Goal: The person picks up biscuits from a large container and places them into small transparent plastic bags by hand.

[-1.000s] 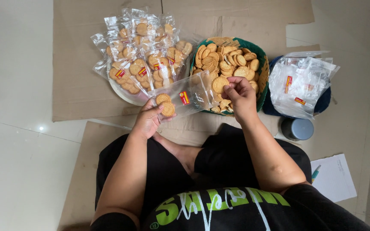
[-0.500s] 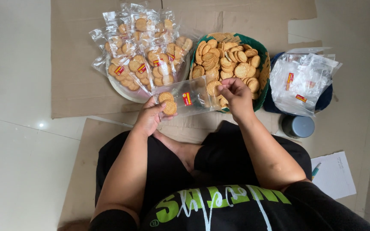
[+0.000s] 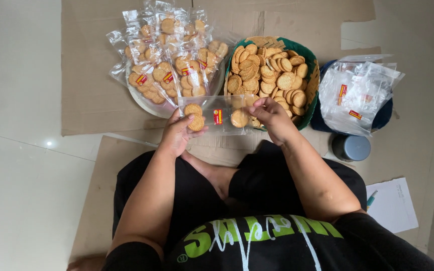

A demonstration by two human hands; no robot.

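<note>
A clear plastic bag [image 3: 217, 115] with a small red-and-yellow label at its middle lay stretched sideways between the two hands, just in front of the green basket's near rim. Two round golden biscuits [image 3: 194, 116] sat stacked at its left end, under the left hand's [image 3: 177, 134] fingers. A third biscuit [image 3: 239, 118] sat at the open right end, where the right hand [image 3: 272, 114] pinched the bag.

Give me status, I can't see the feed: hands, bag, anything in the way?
Left hand grips clear bag at its closed end. Right hand at bag's open end, pushing in a biscuit. Two biscuits already inside. Nothing in the way.
</note>
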